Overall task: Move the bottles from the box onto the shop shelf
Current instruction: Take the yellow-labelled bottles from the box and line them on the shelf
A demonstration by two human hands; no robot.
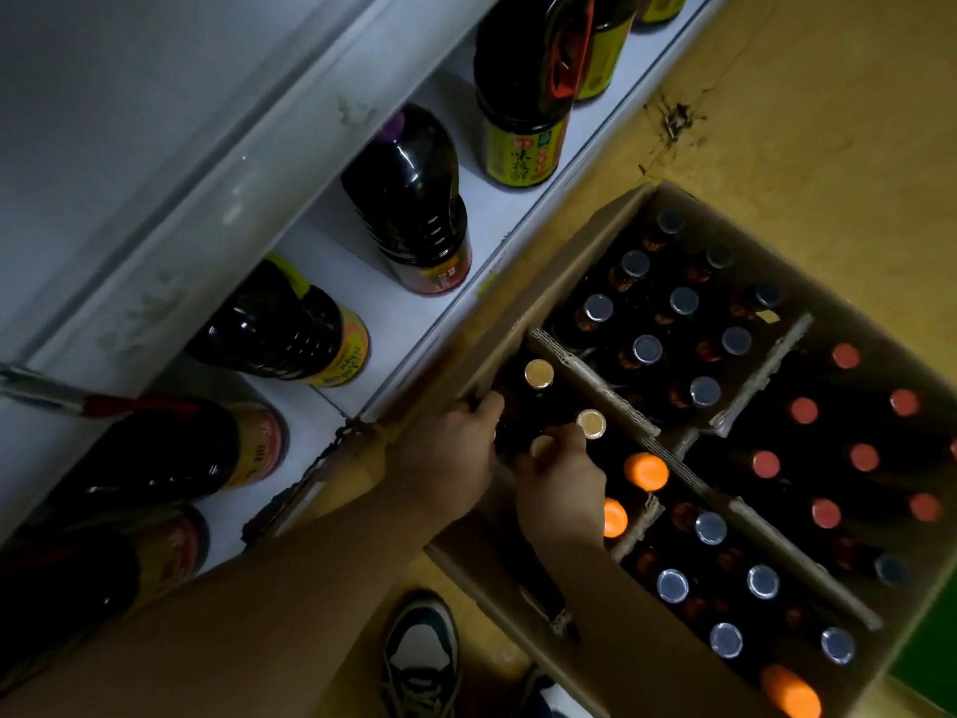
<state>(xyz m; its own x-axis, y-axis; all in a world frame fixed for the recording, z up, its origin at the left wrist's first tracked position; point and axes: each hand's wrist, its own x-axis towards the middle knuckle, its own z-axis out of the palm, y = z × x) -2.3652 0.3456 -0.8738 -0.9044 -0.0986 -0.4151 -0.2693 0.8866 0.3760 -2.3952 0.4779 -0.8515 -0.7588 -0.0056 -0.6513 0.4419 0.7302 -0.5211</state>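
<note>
An open cardboard box (585, 235) with card dividers stands on the floor against the white bottom shelf (393, 323). It holds several dark bottles with grey caps (647, 349), red caps (803, 410), orange caps (646, 471) and gold caps (538, 373). Both hands reach into the gold-cap compartment at the box's near-left corner. My right hand (562, 479) pinches the neck of a gold-capped bottle (540, 448). My left hand (455, 445) has its fingers curled down round a dark bottle next to it, whose cap is mostly hidden.
Several large dark sauce bottles (409, 199) with yellow and red labels stand in a row on the shelf, with gaps between them. An upper shelf edge (207, 189) overhangs them. My shoe (420, 660) is on the yellow floor beside the box.
</note>
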